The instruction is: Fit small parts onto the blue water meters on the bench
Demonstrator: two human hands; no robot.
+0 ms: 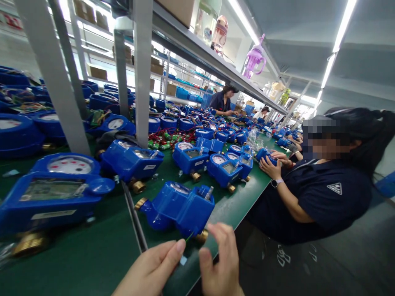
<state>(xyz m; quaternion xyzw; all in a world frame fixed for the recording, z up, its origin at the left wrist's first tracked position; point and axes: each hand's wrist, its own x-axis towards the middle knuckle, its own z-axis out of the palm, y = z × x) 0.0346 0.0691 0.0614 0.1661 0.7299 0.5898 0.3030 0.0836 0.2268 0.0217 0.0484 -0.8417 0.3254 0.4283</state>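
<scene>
Blue plastic water meter [180,207] with brass ends, low centre on the green counter [92,255], looks heavy and rigid, best held by its body; left hand [154,267] and right hand [220,263] pinch a thin green wire [189,237] beside it, each grip closed on it.

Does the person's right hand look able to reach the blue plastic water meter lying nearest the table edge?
Probably yes: the right hand is just beside the blue plastic water meter, with nothing between them.

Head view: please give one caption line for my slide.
Both hands, left hand and right hand, near a blue water meter on a green table.
</scene>
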